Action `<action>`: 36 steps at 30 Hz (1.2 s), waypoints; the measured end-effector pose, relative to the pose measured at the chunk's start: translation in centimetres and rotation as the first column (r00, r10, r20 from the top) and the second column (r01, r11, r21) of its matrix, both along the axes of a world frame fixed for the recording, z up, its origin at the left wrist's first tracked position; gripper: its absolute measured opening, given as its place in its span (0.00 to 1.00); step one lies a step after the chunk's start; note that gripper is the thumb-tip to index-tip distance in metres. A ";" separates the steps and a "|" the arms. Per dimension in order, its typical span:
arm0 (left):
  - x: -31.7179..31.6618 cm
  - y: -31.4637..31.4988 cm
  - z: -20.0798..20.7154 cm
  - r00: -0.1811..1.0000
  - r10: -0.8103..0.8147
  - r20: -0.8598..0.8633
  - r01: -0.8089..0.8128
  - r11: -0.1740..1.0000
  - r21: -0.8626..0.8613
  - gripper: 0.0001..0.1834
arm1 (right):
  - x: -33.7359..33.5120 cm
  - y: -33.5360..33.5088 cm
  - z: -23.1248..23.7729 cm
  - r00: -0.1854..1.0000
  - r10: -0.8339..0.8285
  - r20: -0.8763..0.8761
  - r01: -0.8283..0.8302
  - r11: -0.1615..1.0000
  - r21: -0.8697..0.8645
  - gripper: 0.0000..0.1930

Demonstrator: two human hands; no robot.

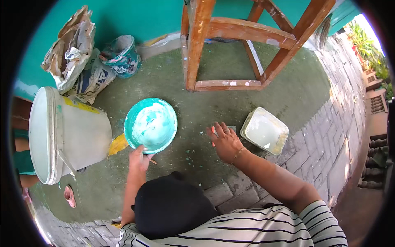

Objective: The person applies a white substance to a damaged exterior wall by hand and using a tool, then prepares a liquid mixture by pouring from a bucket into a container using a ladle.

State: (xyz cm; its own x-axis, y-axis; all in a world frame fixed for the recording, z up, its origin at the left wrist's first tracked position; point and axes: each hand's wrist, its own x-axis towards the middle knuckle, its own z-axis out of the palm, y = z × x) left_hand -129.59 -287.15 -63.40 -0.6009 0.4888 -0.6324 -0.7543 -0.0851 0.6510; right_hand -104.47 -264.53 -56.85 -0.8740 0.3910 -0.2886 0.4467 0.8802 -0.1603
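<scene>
Near the middle left, my left hand (139,159) grips the near rim of a turquoise bowl (128,123), thumb over the edge. White, paste-like material (151,122) is spread inside it. To the right, my right hand (225,144) is over a small flat tool with an orange part (213,136) and a greyish edge, lying on the ground. Its fingers are stretched out and slightly apart; they partly hide the tool, whose exact kind I cannot make out. A whitish rectangular tub (264,131) with pale contents stands just right of that hand.
A large white bucket (84,129) is at left, near a yellow leaf (118,145). Behind stand a torn sack (74,49) and a paint-smeared bucket (123,59). A wooden frame (230,29) rises at the back. A pink sandal (70,196) lies lower left. Paving (325,123) borders the right.
</scene>
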 end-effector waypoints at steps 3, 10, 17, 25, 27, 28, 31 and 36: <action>0.2 0.3 0.8 0.997 0.079 -0.001 -0.079 0.997 0.010 0.30 | -1.1 0.6 -4.1 0.999 0.047 0.007 -0.048 0.997 0.063 0.31; 0.2 -0.5 1.3 0.982 0.148 -0.114 -0.146 0.989 0.023 0.30 | -1.9 1.4 -4.6 1.000 0.006 -0.029 -0.003 0.996 0.087 0.25; -0.5 -0.9 -0.5 0.951 0.099 -0.292 -0.113 0.993 -0.033 0.28 | -0.9 1.3 -0.8 0.999 0.035 0.010 -0.031 0.954 -0.299 0.13; 0.1 -0.9 1.8 0.988 0.130 -0.082 -0.122 0.988 0.091 0.30 | 8.1 4.5 7.1 0.760 -0.626 0.176 0.320 0.125 -0.939 0.05; 0.3 0.4 4.0 0.985 0.143 -0.099 -0.123 0.975 0.182 0.31 | 9.9 5.9 7.4 0.715 -0.691 0.104 0.232 0.094 -0.968 0.06; -0.2 0.7 4.7 0.983 0.115 -0.143 -0.090 0.981 0.173 0.34 | 10.5 6.3 7.7 0.685 -0.725 0.075 0.191 0.078 -0.979 0.06; -1.8 2.9 8.8 0.959 0.162 -0.235 -0.104 0.965 0.241 0.34 | 10.9 6.6 9.6 0.445 -0.861 0.245 0.110 -0.219 -0.970 0.09; -9.7 9.8 16.7 0.924 0.141 -0.354 -0.036 0.957 0.289 0.32 | 11.9 6.2 9.3 0.435 -0.856 0.278 0.218 -0.199 -0.955 0.07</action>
